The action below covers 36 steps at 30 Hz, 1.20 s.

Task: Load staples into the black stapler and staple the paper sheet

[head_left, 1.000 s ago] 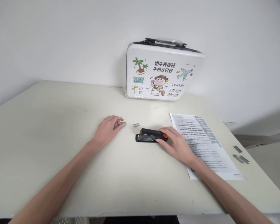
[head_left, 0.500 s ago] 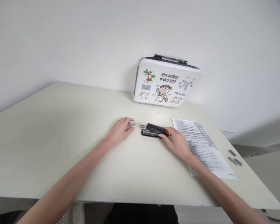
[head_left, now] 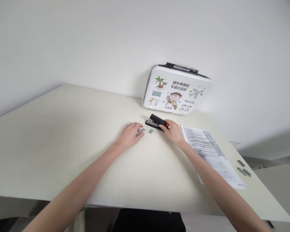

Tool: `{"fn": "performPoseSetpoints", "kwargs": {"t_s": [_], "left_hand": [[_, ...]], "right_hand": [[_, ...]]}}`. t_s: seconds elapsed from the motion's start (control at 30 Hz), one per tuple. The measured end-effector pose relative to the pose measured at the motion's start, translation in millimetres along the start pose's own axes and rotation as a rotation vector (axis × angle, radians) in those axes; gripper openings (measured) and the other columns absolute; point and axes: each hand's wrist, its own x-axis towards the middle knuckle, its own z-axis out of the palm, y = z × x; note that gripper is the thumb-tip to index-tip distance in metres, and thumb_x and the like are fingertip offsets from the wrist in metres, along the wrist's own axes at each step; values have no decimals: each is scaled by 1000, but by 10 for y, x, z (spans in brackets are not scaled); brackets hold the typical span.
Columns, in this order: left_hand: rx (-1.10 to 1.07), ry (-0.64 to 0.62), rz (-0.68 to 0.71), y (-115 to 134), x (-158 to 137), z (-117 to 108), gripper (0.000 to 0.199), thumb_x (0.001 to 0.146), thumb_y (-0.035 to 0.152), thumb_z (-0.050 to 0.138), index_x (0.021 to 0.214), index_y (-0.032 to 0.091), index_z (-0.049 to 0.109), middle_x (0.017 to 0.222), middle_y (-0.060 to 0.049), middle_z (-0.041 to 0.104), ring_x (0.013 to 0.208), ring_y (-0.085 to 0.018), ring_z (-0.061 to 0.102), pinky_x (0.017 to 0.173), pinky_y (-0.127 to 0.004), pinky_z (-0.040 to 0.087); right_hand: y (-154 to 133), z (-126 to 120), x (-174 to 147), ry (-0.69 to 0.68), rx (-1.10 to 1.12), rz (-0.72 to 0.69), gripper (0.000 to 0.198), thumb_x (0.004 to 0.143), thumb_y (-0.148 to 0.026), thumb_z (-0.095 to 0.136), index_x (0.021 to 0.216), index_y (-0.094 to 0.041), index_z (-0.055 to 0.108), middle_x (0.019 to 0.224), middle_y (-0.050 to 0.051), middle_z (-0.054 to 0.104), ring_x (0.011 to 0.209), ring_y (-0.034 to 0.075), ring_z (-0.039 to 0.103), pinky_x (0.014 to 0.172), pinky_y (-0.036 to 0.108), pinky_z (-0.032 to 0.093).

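My right hand (head_left: pixel 174 131) is wrapped around the rear end of a black stapler (head_left: pixel 157 122), which has an orange part by my fingers. The stapler's top arm is raised at the front, showing the metal inside. My left hand (head_left: pixel 131 134) rests on the table with thumb and fingers apart. Between them lies a grey strip of staples (head_left: pixel 142 130), partly hidden by the fingers. Another staple strip (head_left: pixel 150 131) sits just right of my left hand, in front of the stapler.
A white case (head_left: pixel 176 91) with cartoon prints leans against the wall behind the stapler. A printed sheet (head_left: pixel 207 145) lies right, partly under my right forearm. Several staple strips (head_left: pixel 241 163) are near the right edge of the table (head_left: pixel 62 145).
My right hand has moved the stapler away from me, toward the case and off the strip by my left hand. My left hand stays around the same spot. The view has shifted slightly.
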Motion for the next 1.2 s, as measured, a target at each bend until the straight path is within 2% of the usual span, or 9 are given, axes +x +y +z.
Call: {"fn": "performPoseSetpoints", "kwargs": {"t_s": [0.2,0.3,0.47,0.6,0.7,0.77,0.87,1.0,1.2], "left_hand": [[40,33,-41,-9,4,-30,21,94,33,69,111,22,61,96,-4,69,90,-26,68,85,-39,51],[48,42,-55,-28,-11,-50,20,95,34,67,108,23,59,93,-3,69,87,-25,68,81,-38,52],[69,37,-58,-41,-28,-43,16,96,31,63,109,23,59,92,-3,69,85,-25,67,76,-36,51],[80,18,-32,-8,-16,-25,15,96,28,62,110,23,60,94,-4,71,85,-25,68,77,-37,51],[71,13,-20,27,-19,-41,15,96,29,60,110,23,60,94,-3,71,85,-25,69,77,-37,52],[51,14,-21,36,-21,-55,16,97,29,60,111,23,60,95,-3,71,85,-25,69,77,-36,52],[34,29,-12,9,-7,-61,17,97,30,59,112,24,61,95,-3,71,88,-25,70,79,-36,52],[31,85,-5,-60,39,-42,16,97,29,56,111,24,62,95,-4,71,91,-25,69,83,-37,52],[-57,200,-121,-136,101,-50,17,98,32,52,106,24,63,91,-4,71,78,-22,65,77,-36,52]], "right_hand": [[-307,390,472,-82,101,-99,39,102,-48,55,124,-21,71,115,12,76,102,27,71,97,40,56],[-368,334,418,-132,134,-138,49,102,-50,56,140,-20,64,129,15,71,110,27,71,98,41,58],[75,-368,-237,-143,-67,-227,63,107,-55,46,161,-23,42,160,15,51,149,31,47,123,52,42],[779,-1010,-906,-122,-313,-32,60,108,-55,38,159,-24,46,162,14,51,150,34,48,124,56,41],[1151,-1237,-1351,-158,-366,116,63,108,-58,36,156,-20,51,161,15,52,152,37,46,123,60,42],[1201,-1264,-1602,-183,-364,114,61,109,-57,35,155,-21,53,161,13,52,153,35,45,124,59,42],[957,-1214,-1888,-194,-379,32,59,110,-55,37,158,-23,49,165,11,47,153,33,44,124,58,42],[304,-1103,-2067,-267,-403,-103,57,109,-49,45,163,-30,43,166,6,47,152,32,45,120,57,47],[-507,-813,-1868,-301,-345,-263,49,107,-46,52,153,-28,56,159,9,55,144,32,53,114,52,52]]}}
